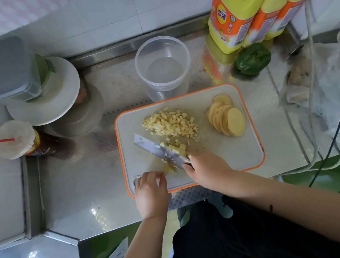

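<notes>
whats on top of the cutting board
On the cutting board: potato cubes, potato slices, and a knife gripped by the right hand. The left hand hides most of the piece being cut.

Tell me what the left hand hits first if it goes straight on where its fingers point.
The left hand likely meets the potato pieces just ahead of it first, then the knife held by the right hand; depth is unclear.

The left hand (150,189) and right hand (206,167) are shown bare, and both forearms are left uncovered as far as the edges of the view. A black garment (236,240) of loose, softly folded fabric is worn over the torso and lap. A small dark mark (270,207) is seen on the upper side of the right forearm; its nature cannot be told.
</notes>
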Available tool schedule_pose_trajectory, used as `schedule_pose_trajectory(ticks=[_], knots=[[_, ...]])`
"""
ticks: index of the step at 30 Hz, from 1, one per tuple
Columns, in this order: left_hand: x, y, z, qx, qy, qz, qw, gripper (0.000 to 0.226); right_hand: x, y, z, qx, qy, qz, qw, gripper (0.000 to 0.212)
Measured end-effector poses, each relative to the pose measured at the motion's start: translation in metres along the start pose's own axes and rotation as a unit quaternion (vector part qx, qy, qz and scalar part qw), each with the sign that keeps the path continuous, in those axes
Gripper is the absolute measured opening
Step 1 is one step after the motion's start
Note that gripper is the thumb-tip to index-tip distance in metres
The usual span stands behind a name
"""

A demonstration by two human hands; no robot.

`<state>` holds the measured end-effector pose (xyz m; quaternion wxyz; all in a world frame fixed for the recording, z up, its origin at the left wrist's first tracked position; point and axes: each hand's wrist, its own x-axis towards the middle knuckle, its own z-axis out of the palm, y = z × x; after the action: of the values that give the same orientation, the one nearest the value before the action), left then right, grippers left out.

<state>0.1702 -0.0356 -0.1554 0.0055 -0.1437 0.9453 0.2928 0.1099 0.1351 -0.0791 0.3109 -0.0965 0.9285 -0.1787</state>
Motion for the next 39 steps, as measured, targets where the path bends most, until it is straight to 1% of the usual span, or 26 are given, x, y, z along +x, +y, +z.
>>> schedule_pose_trajectory(ticks=[2, 7, 10, 15, 18, 23, 27, 31, 36, 39], knots=[[-0.001, 0.001, 0.001, -0.002, -0.017, -0.039, 0.999, 0.004, -0.005, -0.001, 0.004, -0.021, -0.007, -0.021, 1.000, 0.030], [0.002, 0.009, -0.003, -0.024, -0.035, -0.091, 0.995, 0.009, -0.009, -0.006, 0.011, -0.042, -0.001, -0.059, 0.997, 0.029], [0.002, 0.008, -0.004, -0.035, -0.034, -0.088, 0.995, 0.008, -0.008, -0.008, 0.016, -0.043, 0.005, -0.060, 0.997, 0.030], [0.004, 0.005, -0.004, -0.003, -0.044, -0.087, 0.995, 0.009, -0.007, -0.013, 0.019, -0.061, 0.017, -0.055, 0.996, 0.030], [0.007, 0.008, -0.007, 0.010, -0.059, -0.113, 0.992, 0.010, -0.004, -0.014, 0.017, -0.059, 0.021, -0.050, 0.997, 0.028], [0.015, 0.015, -0.013, -0.014, -0.084, -0.163, 0.983, 0.015, 0.000, -0.012, 0.018, -0.069, 0.029, -0.048, 0.996, 0.025], [0.017, 0.016, -0.014, -0.008, -0.099, -0.171, 0.980, 0.015, -0.006, -0.014, 0.025, -0.089, 0.033, -0.054, 0.994, 0.022], [0.018, 0.016, -0.013, 0.002, -0.099, -0.174, 0.980, 0.016, -0.008, -0.016, 0.030, -0.094, 0.025, -0.034, 0.995, 0.017], [0.019, 0.017, -0.013, 0.000, -0.098, -0.167, 0.981, 0.016, -0.008, -0.021, 0.033, -0.100, 0.009, -0.013, 0.995, 0.028], [0.019, 0.017, -0.012, 0.001, -0.097, -0.163, 0.982, 0.016, -0.006, -0.021, 0.038, -0.076, 0.003, -0.001, 0.997, 0.022]])
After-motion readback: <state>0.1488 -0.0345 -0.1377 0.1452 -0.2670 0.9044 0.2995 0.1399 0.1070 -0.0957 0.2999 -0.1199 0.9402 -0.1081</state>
